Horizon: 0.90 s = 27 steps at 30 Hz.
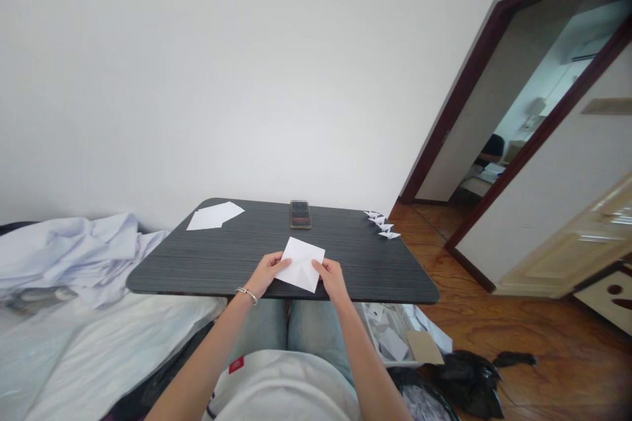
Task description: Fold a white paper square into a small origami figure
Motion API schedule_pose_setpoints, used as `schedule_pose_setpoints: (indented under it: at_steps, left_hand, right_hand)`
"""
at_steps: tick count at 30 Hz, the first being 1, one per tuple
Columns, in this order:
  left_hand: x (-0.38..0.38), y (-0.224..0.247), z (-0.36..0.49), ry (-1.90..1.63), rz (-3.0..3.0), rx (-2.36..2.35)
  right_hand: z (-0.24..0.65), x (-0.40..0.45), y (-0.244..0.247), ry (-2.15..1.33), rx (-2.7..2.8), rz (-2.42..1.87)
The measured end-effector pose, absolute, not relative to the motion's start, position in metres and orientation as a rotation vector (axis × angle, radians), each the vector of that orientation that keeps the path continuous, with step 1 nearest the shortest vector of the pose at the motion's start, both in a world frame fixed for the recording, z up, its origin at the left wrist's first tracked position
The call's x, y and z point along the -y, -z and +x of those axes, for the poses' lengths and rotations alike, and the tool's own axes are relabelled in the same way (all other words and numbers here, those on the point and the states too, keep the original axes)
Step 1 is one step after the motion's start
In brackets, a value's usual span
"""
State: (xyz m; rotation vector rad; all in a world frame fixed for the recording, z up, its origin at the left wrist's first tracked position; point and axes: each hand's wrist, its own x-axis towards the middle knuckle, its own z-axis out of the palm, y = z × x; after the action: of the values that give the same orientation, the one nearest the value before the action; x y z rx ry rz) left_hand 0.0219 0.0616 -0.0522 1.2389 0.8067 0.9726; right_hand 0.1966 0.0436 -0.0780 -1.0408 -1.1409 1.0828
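Note:
My left hand (266,274) and my right hand (332,279) pinch opposite edges of a folded white paper sheet (300,264), holding it just above the dark wood-grain table (345,270). Creases show on the sheet. A thin metal bangle (246,295) circles my left wrist. Farther off lie a smartphone (300,214) at the table's back edge and loose white paper (214,216) at the back left. Several small folded paper pieces (381,224) line the right edge.
Crumpled white cloth (74,256) lies on a bed left of the table. Below right, an open box (390,335) holds paper scraps beside a black plastic bag (467,381) on the wooden floor (543,335). A doorway (494,99) opens at the right.

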Motion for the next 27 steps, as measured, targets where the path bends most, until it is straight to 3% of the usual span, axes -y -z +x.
schedule_pose_setpoints:
  at_steps: [27]
  left_hand:
    - [-0.0599,0.0523,0.0173,-1.052,1.378,-0.893]
  right_hand:
    - [0.2014,-0.0399,0.0802,-0.947,1.01,-1.04]
